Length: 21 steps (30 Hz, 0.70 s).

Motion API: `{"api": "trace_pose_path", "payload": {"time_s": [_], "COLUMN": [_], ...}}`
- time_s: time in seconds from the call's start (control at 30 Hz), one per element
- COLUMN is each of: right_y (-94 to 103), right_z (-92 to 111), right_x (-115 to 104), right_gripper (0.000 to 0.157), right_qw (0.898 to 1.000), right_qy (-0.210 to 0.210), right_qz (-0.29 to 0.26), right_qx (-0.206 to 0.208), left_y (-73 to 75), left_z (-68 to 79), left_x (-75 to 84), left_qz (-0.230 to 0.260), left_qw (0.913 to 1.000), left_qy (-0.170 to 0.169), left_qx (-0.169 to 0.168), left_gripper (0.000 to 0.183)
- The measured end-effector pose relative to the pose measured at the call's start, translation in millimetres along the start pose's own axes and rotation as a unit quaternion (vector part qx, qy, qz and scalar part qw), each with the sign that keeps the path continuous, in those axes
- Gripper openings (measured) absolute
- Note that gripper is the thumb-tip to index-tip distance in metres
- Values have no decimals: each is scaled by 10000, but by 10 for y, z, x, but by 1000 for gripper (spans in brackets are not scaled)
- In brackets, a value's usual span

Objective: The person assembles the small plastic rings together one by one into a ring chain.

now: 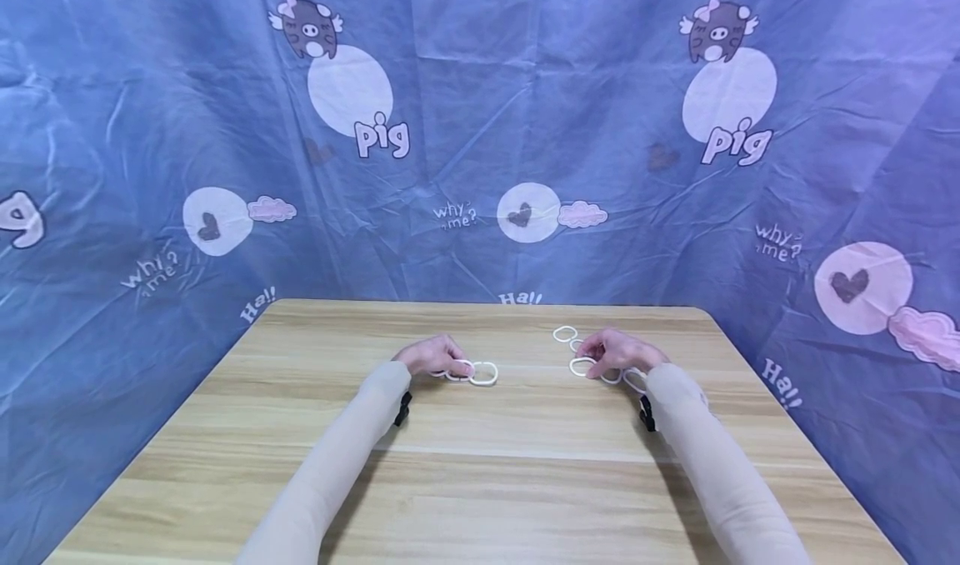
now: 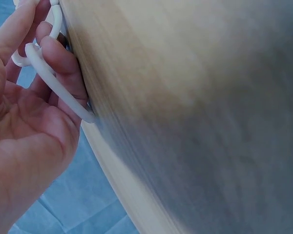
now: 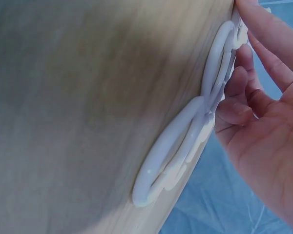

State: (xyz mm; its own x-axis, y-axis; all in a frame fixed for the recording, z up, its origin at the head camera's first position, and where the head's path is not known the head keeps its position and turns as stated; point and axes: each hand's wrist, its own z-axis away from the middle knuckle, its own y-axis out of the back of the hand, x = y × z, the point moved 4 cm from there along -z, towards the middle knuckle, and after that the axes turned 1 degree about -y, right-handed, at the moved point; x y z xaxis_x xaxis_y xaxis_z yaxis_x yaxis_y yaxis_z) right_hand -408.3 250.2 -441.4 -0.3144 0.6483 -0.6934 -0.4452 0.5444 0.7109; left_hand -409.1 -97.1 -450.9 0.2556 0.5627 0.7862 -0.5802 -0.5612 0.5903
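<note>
My left hand (image 1: pixel 435 355) pinches a short run of white plastic oval links, thumb and fingertips on the middle one. At its right end an oval link (image 1: pixel 483 383) with a small gap in its top side lies low over the table. The left wrist view shows another link (image 2: pixel 56 87) hanging below the fingers, across the palm side. My right hand (image 1: pixel 622 351) holds a similar link (image 1: pixel 573 369) between thumb and fingers. More joined links (image 3: pixel 171 131) trail along the tabletop beneath this hand and toward the wrist; the sleeve hides part of them.
A light wood-grain table (image 1: pixel 510 507) spans the view, its far edge close to a blue printed curtain (image 1: pixel 465 90). Beyond the right fingers lies a white link (image 1: pixel 556 335). Black straps (image 1: pixel 647 413) sit at both wrists.
</note>
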Motion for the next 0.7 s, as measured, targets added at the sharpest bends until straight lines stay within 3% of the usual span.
{"api": "trace_pose_path", "payload": {"time_s": [0.57, 0.7], "right_y": [-61, -87], "right_z": [-87, -127], "right_x": [-120, -156], "right_gripper": [37, 37], "right_qw": [9976, 9977], "right_qy": [638, 593], "right_qz": [263, 300], "right_qx": [-79, -93], "left_y": [0, -3], "left_z": [-14, -20], "left_x": [-3, -14], "left_qz": [46, 84], "left_qw": [9999, 9999], "left_qy": [119, 136], "left_qx": [-3, -19], "left_gripper": [16, 16]}}
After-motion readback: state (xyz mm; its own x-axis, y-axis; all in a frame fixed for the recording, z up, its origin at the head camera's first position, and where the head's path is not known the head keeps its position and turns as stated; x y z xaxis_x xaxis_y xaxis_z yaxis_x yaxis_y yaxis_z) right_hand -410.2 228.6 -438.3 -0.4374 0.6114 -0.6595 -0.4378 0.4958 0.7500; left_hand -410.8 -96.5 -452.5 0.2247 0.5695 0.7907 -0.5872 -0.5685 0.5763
